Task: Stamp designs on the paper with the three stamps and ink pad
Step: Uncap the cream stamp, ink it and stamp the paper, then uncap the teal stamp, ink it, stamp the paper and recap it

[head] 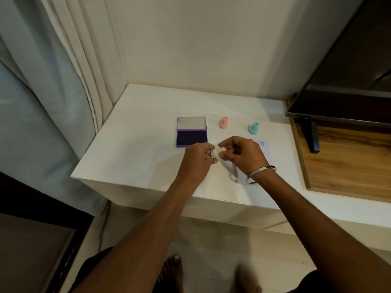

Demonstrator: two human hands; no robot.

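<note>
No brand or lettering can be read anywhere; the only mark is a small blue round imprint [261, 143] near the far corner of the white paper [267, 153], its design too small to make out.

The white tabletop [135, 149] ends in a sharp front edge close to the person, with a curtain [69, 81] along its left side and a wall behind. To the right sits a wooden board [347, 161] carrying a dark screen [349, 81] on its stand. The left half of the top lies bare.

A pale cream stamp [216, 153] is held above the table between both hands. The left hand [197, 160] pinches one end with its fingertips, and the right hand [243, 154], a metal bangle [261, 173] on its wrist, grips the other end with curled fingers. Just beyond the left hand the purple ink pad [192, 138] lies open, lid tipped back. A pink stamp [223, 122] and a teal stamp [254, 127] stand upright farther back, apart from each other.
</note>
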